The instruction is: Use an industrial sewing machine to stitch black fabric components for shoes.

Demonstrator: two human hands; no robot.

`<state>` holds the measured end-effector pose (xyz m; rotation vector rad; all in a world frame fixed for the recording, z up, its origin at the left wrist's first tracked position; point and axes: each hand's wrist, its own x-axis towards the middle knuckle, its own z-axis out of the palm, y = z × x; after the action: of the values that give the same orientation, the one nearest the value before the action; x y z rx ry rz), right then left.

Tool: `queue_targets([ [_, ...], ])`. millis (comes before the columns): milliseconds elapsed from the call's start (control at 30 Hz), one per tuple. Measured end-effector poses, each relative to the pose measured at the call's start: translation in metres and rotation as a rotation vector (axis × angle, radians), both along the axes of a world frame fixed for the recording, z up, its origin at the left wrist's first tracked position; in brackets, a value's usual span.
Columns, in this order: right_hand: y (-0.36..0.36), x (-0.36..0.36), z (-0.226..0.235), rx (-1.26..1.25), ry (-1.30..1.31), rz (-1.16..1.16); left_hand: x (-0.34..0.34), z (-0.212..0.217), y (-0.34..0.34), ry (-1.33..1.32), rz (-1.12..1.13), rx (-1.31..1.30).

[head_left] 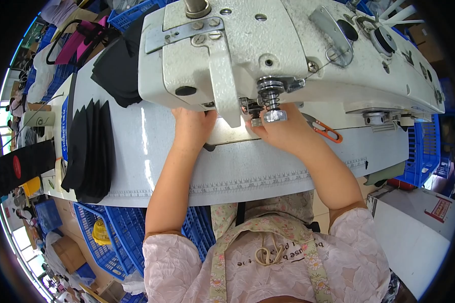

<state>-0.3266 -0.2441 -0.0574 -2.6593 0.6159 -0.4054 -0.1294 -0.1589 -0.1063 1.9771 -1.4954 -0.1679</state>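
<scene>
A white sewing machine [260,38] fills the far middle, its head hanging over both my hands. My left hand [191,125] lies on the pale worktable [237,177] at the left of the needle area, its fingers mostly hidden beneath the machine head. From the right, my right hand [284,130] reaches in below the metal tension knobs [274,115]; its fingertips are covered too. Whatever the fingers touch is out of sight. A small dark piece [209,147] shows beside my left wrist. Orange-handled thread snips [328,132] lie just right of my right hand.
Black fabric pieces [90,151] are stacked at the table's left, and more black fabric [117,73] lies behind the machine head. A printed ruler strip [258,183] follows the near edge. Blue crates [103,247] stand lower left; a white box [412,232] is at right.
</scene>
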Motion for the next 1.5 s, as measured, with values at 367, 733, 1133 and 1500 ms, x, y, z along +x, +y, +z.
queue_targets([
  [367, 0.001, 0.000, -0.001, -0.005, -0.025, -0.025, -0.003, 0.004, 0.003, 0.014, 0.016, -0.001],
  [733, 0.001, 0.000, 0.001, -0.016, -0.025, -0.028, 0.000, 0.004, 0.004, 0.027, 0.030, 0.108],
  [1133, 0.000, 0.000, -0.006, -0.109, -0.115, 0.032, 0.006, 0.027, -0.002, -0.264, 0.106, -0.079],
  [1500, -0.007, -0.008, 0.006, -0.017, -0.007, -0.012, 0.002, 0.040, 0.010, 0.370, 0.297, -0.038],
])
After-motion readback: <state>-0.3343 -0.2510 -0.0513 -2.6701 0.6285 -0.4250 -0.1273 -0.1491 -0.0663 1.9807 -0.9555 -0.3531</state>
